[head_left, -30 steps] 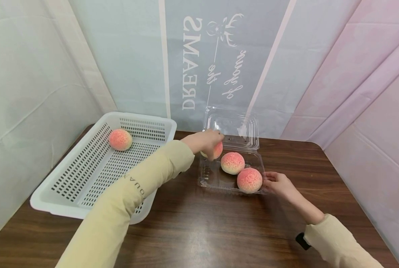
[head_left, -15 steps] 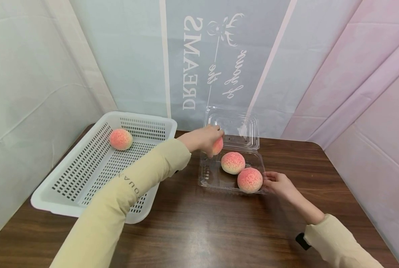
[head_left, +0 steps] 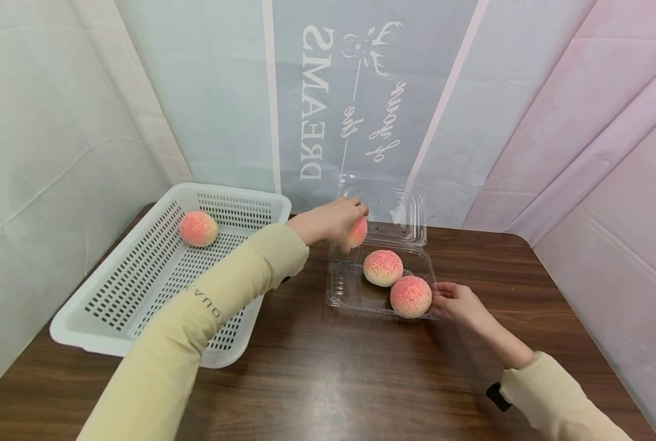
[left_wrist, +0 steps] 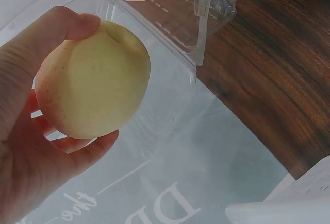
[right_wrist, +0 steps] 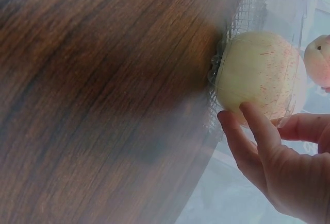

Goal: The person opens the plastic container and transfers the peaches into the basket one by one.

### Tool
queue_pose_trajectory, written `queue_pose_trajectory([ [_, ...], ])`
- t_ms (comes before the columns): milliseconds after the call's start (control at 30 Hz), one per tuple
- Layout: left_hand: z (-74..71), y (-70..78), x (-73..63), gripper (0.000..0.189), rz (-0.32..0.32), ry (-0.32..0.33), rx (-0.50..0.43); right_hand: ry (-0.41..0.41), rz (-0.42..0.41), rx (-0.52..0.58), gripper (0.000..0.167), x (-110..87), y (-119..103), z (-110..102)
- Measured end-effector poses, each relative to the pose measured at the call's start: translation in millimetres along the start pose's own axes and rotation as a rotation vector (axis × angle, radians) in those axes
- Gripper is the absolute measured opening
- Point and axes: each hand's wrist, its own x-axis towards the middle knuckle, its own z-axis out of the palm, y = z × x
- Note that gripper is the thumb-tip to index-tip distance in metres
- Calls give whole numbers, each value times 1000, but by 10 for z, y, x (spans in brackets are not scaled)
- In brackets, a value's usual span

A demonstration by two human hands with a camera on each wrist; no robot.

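In the head view my left hand (head_left: pixel 333 222) grips a pink and yellow peach (head_left: pixel 358 233) above the back left of a clear plastic clamshell box (head_left: pixel 341 295). The left wrist view shows the thumb on top of that peach (left_wrist: pixel 95 82) and fingers curled under it. Inside the box lie two more peaches, one near the middle (head_left: pixel 383 268) and another at the front right (head_left: pixel 411 297). My right hand (head_left: pixel 460 304) holds the right side of the box; in the right wrist view its fingers (right_wrist: pixel 263 126) lie along the outer wall and the thumb is at the rim.
The box's lid (head_left: pixel 385 205) stands raised at the back, near the printed cloth backdrop (head_left: pixel 223 122). On the left of the dark wooden table (head_left: pixel 328 380) is a white slotted basket (head_left: pixel 65 327) with a single peach (head_left: pixel 198 229) in its far left part.
My left hand has lifted slightly and drawn back a little toward the lid, with the peach in its grip. The right hand and the box have stayed put.
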Motion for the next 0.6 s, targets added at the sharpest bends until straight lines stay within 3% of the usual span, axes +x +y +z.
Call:
queue_pose_trajectory([
  [233,-20,-18,-26,78,-6,2,-24,-3,-2,-6,45,-3,-3,-1],
  [600,-56,-61,-79,79,21,64,-51,-7,-11,-20,45,-4,4,-10],
])
